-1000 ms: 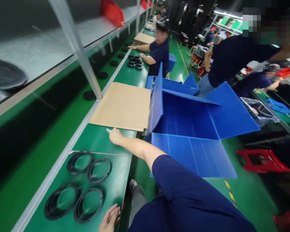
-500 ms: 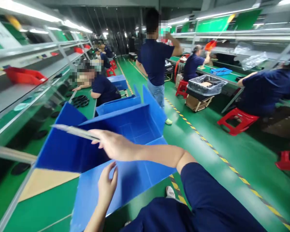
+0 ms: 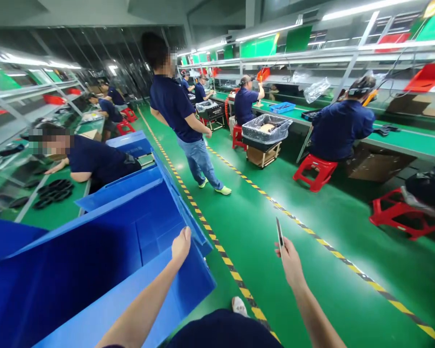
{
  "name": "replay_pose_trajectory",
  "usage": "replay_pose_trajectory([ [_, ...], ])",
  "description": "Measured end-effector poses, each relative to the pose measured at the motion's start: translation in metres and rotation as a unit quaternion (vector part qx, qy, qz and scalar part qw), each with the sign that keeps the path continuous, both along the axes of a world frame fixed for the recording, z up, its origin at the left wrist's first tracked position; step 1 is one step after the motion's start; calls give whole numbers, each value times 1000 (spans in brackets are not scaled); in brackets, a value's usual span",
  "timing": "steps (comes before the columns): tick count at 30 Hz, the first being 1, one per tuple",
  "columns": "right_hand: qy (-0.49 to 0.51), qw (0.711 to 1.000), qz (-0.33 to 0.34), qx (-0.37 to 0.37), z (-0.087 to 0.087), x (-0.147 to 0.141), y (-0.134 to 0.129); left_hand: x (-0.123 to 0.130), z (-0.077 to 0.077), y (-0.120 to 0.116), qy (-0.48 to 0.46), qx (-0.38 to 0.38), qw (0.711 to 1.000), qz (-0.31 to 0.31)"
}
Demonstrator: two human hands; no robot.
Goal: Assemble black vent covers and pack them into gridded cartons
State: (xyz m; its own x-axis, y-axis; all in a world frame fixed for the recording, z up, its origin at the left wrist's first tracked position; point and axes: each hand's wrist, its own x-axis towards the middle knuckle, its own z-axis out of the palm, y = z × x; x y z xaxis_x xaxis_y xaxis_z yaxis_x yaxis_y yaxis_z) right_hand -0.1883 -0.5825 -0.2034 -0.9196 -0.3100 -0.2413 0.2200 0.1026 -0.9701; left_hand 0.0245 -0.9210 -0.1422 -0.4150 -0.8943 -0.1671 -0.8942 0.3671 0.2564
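A large blue box of sheet plastic (image 3: 105, 227) lies at the lower left with its flaps spread and its inside facing up. My left hand (image 3: 181, 245) is closed at its right side, where the side panel meets the near flap; the fingertips look wrapped on the panel's edge, though they are partly hidden. Out over the green floor, apart from the box, my right hand (image 3: 291, 261) grips a slim utility knife (image 3: 279, 233). Its narrow blade points up and away from me.
A standing person (image 3: 176, 106) is ahead beyond the box. Another person (image 3: 94, 157) leans over the left bench. On the right, people sit on red stools (image 3: 315, 171) beside a plastic-lined crate (image 3: 266, 129) on a trolley. Yellow-black tape (image 3: 217, 246) marks the floor.
The view has turned right. My right hand has swung from over the box to the right with the knife. My left hand has moved to the box's right side. The standing person's arm has lowered.
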Motion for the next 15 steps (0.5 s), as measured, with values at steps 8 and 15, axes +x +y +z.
replay_pose_trajectory([
  [8,-103,989,82,-70,-32,44,-45,-47,61,13,-91,-37,995,19],
  [15,-22,980,187,-69,-4,38,-112,-55,172,-25,-20,-161,986,27],
])
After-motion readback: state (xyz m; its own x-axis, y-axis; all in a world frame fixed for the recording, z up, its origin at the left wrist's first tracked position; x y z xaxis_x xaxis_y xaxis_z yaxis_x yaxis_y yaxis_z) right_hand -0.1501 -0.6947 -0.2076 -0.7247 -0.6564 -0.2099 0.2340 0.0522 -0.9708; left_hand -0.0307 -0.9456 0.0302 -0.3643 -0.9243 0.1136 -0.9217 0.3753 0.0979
